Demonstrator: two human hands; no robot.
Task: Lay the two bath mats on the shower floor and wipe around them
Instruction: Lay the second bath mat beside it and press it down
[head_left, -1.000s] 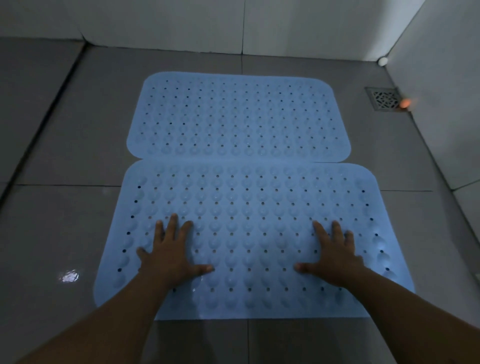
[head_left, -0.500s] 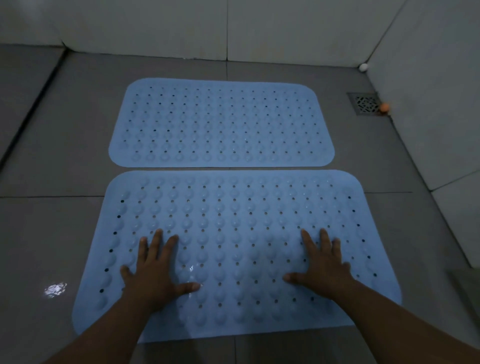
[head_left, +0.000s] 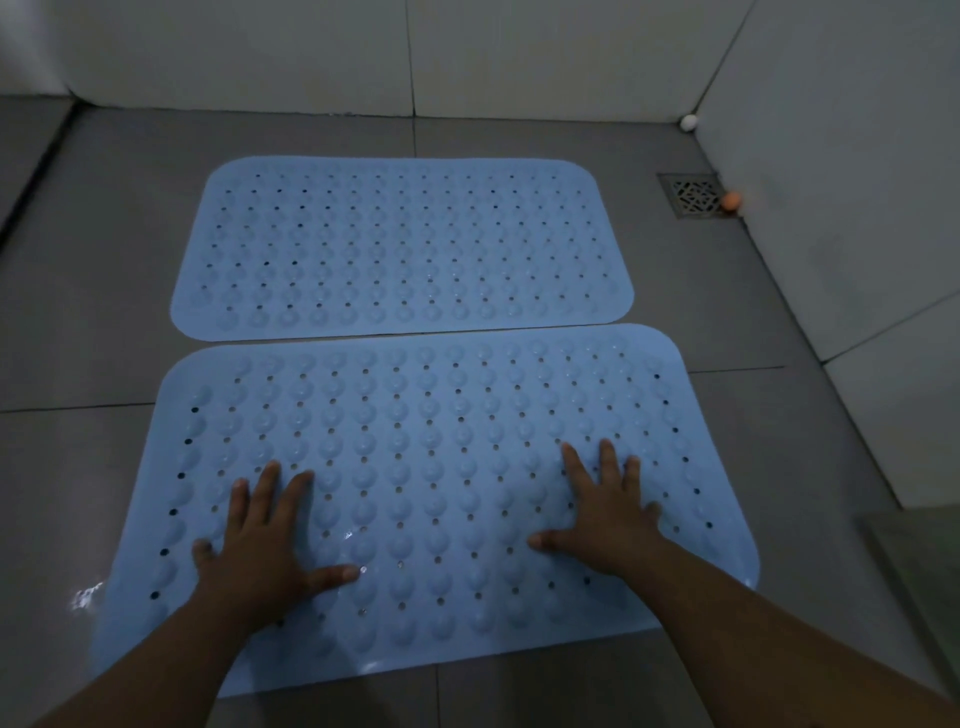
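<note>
Both hands press flat, fingers spread and gripping nothing, on the near blue bath mat (head_left: 426, 488): left hand (head_left: 260, 551), right hand (head_left: 608, 519). Its long axis runs left-right; the far bath mat (head_left: 400, 249) lies just beyond, edges nearly touching.

The two mats (head_left: 405, 244) look like soft blue rubber, bumpy and full of small holes. The floor (head_left: 104, 260) is smooth grey tile, shiny where wet. The drain (head_left: 693, 196) is metal.

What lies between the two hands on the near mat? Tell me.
Head view: only bare near mat, bumps and holes, between the left hand and the right hand.
</note>
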